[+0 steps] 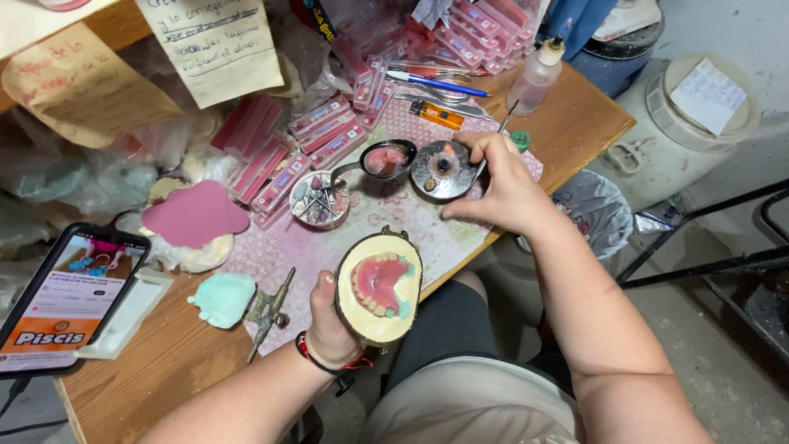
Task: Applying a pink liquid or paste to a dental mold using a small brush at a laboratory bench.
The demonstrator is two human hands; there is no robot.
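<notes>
My left hand (329,316) grips a metal flask half (379,288) filled with pale plaster, with a pink denture base and teeth set in it. It is held above the table's front edge. My right hand (501,185) holds a thin metal instrument (491,146) with its tip over a small round burner (444,170) that shows a small flame. A metal ladle (386,159) with pink wax sits just left of the burner.
A round tin of small burs (319,200), stacks of pink tooth cards (329,131), a pink wax sheet (196,215), a green plaster cast (223,299) and a phone (70,300) lie on the table. A squeeze bottle (538,76), pens and a lighter (437,114) lie farther back.
</notes>
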